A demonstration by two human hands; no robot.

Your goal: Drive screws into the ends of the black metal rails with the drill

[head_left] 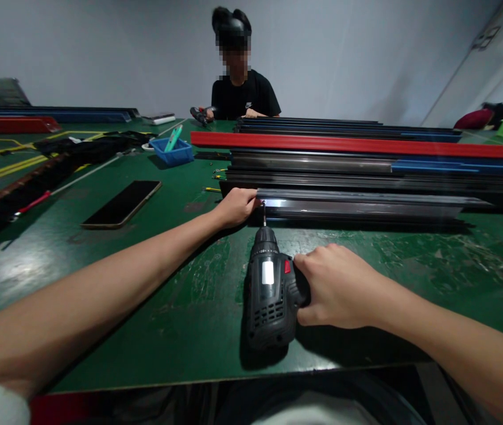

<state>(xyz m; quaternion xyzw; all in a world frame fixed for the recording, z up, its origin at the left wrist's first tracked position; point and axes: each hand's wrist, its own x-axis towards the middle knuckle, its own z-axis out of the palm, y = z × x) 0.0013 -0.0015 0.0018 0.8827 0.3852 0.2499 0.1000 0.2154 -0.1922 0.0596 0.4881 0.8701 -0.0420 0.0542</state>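
Observation:
My right hand (340, 289) is closed round the grip of a black power drill (269, 289), which lies low over the green table (145, 330) with its bit pointing away from me. The bit tip meets the left end of a long dark metal rail (358, 205) lying across the table. My left hand (236, 206) is curled on that same rail end, right beside the bit, steadying it. What the fingers pinch there, if anything, is hidden.
Behind the rail lies a stack of long black, blue and red rails (366, 154). A phone (123, 203) lies face up at the left, near a blue tray (172, 151) and dark cable bundles (34, 183). A person in black (243, 94) sits across the table holding a tool.

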